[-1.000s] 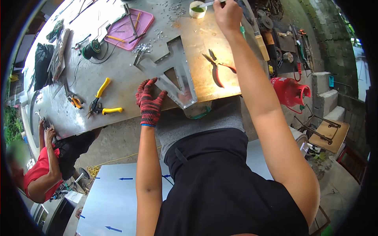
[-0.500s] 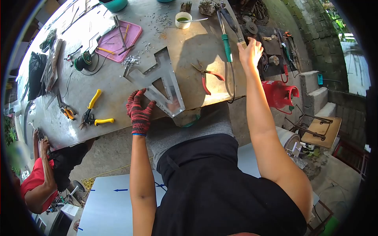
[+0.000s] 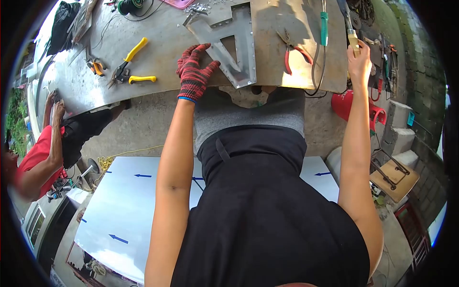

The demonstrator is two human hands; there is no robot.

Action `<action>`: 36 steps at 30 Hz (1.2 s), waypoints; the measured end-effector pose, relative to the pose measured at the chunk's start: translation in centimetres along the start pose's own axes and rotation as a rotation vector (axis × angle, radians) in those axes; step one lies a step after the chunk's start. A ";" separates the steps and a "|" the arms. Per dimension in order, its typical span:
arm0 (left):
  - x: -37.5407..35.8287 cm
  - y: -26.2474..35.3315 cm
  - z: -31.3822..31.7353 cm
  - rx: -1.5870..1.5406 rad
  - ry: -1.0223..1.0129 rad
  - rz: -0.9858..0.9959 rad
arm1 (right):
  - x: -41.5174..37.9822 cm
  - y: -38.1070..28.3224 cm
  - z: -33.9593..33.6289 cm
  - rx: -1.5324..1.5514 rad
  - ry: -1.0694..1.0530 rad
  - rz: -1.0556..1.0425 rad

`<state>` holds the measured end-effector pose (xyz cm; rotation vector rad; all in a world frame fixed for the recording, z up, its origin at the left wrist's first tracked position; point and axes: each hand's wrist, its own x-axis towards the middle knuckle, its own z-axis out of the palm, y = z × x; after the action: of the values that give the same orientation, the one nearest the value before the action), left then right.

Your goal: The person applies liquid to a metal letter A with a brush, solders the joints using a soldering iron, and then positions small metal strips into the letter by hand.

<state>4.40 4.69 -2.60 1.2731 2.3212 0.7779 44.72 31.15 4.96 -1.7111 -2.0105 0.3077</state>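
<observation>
My bare right hand [image 3: 359,64] is closed round a tan-handled tool [image 3: 354,43]; my red-and-black gloved left [image 3: 195,71], fingers spread, braces the grey metal A-shaped piece [image 3: 245,36]. I judge this tool pickup, calling for firm hold.

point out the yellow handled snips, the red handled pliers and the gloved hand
snips [image 3: 138,49]: head view, on the upper yellow handle
pliers [image 3: 287,62]: head view, on the left red handle
gloved hand [image 3: 195,68]: head view, on the back of the glove
</observation>
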 end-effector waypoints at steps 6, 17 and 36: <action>0.2 -0.5 0.3 0.020 0.003 -0.016 | -7.9 -6.8 -9.9 0.408 -0.519 0.077; 0.4 -0.7 0.4 -0.012 0.000 -0.008 | -13.1 -11.0 -11.4 0.147 -0.942 -0.273; 0.2 -0.6 0.3 -0.049 -0.007 -0.003 | -10.1 -11.5 -9.8 0.073 -0.992 -0.438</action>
<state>4.10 4.73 -3.21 1.2494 2.2838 0.8224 40.66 17.83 16.55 -1.0742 -2.9083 1.2295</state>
